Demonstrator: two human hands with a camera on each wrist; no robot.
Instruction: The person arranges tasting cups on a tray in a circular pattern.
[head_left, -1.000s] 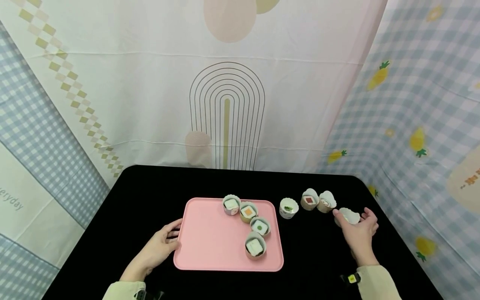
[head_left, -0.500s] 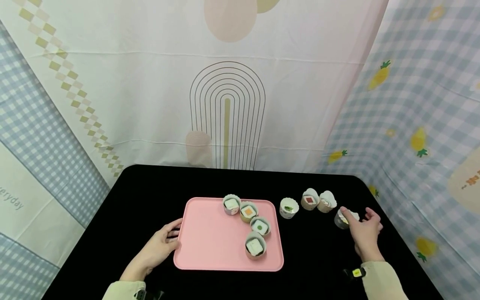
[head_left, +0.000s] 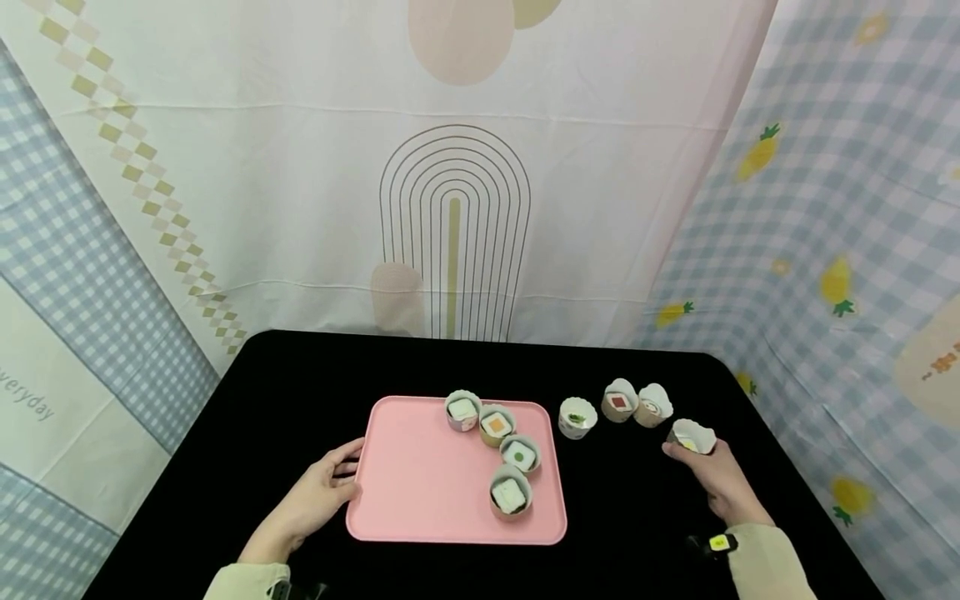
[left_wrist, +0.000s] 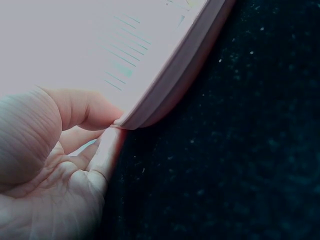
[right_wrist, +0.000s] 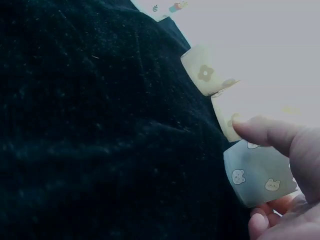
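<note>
At the left rim of a pink tray (head_left: 427, 492), my left hand (head_left: 311, 500) pinches the edge. The left wrist view has the thumb (left_wrist: 85, 107) at the rim's corner and a finger against its outer side. My right hand (head_left: 723, 479) holds a paper baking cup (head_left: 693, 436) at the right of the table, thumb on one side and fingers on the other. Bear faces are printed on this grey cup (right_wrist: 257, 172) in the right wrist view; something pale with yellow lies inside it. Several cups with small square cakes, such as the orange-topped one (head_left: 497, 425), stand along the tray's right part.
Left of the held cup stand a cup with a white cake (head_left: 652, 407), one with a red-topped cake (head_left: 619, 401) and one with green inside (head_left: 577, 417). A black cloth (head_left: 322, 375) covers the table. Printed curtains (head_left: 300, 208) hang behind and at both sides.
My right hand has drawn back from above the bear-print cup, then come down to its lower right, its fingers now around it. The left hand and tray have stayed put.
</note>
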